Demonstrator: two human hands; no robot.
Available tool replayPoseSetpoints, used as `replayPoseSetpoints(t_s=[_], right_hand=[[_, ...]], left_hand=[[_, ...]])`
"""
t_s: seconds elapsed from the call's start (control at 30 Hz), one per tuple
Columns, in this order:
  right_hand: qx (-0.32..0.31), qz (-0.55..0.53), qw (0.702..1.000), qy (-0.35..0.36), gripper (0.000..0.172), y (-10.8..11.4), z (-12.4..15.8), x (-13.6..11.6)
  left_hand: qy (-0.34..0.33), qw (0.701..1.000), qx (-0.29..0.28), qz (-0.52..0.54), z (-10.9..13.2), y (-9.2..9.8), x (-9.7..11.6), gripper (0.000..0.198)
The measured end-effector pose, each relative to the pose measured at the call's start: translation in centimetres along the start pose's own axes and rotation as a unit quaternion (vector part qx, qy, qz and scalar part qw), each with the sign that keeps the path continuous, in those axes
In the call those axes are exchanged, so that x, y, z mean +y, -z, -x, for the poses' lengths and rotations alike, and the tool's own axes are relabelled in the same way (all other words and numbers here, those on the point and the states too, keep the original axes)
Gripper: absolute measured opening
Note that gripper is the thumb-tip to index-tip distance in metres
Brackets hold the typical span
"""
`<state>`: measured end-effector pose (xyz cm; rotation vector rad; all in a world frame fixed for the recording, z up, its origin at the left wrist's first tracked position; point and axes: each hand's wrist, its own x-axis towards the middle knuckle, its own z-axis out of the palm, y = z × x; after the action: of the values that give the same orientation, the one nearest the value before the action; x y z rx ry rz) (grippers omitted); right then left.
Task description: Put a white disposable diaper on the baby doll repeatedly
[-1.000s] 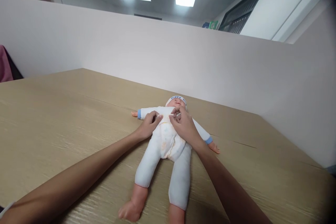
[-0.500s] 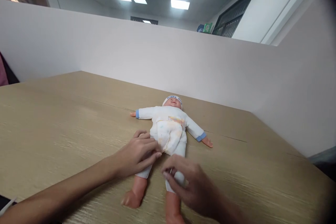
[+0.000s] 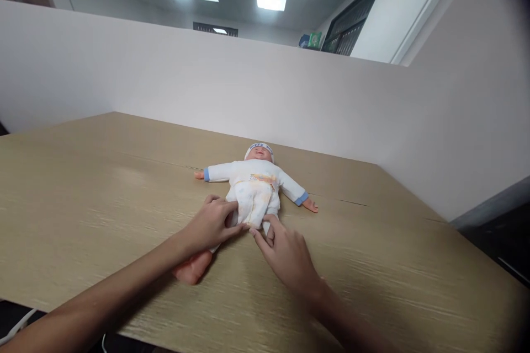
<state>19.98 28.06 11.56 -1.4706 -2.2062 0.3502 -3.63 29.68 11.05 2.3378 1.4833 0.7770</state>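
Observation:
A baby doll [image 3: 253, 185] in a white suit with blue cuffs and a white cap lies on its back on the wooden table [image 3: 103, 187], arms spread, head toward the partition. My left hand [image 3: 213, 224] covers the doll's left thigh, fingers curled around the leg. My right hand [image 3: 285, 253] lies over the other leg, fingers bent and pressing on it near the hip. One bare foot [image 3: 191, 271] shows below my left wrist; the other leg is hidden under my right hand.
A white partition wall [image 3: 165, 71] runs along the far and right edges of the table. The table's near edge is just below my forearms, with a white cable [image 3: 16, 325] at the lower left. A dark gap [image 3: 492, 242] lies at the right.
My hands have moved from the doll's chest down to its legs. The doll now lies farther from me, and the view has shifted right.

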Motion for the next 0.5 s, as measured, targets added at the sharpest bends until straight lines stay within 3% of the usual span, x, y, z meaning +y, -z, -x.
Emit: replayPoseSetpoints(t_s=[0.1, 0.23, 0.37, 0.5], right_hand=[[0.024, 0.03, 0.999, 0.03, 0.014, -0.41, 0.36, -0.47], [0.062, 0.028, 0.997, 0.032, 0.012, -0.68, 0.81, -0.48], [0.054, 0.0, 0.998, 0.035, 0.015, -0.67, 1.02, -0.63], [0.028, -0.046, 0.998, 0.036, 0.016, -0.51, 1.06, -0.96]], left_hand=[[-0.022, 1.0, 0.005, 0.018, 0.13, -0.16, -0.37, 0.041], [-0.045, 0.991, 0.027, 0.123, 0.47, 0.07, -0.26, 0.023], [-0.052, 0.984, 0.033, 0.165, 0.61, 0.45, 0.14, 0.016], [-0.035, 0.986, 0.034, 0.157, 0.7, 0.37, 0.05, 0.023]])
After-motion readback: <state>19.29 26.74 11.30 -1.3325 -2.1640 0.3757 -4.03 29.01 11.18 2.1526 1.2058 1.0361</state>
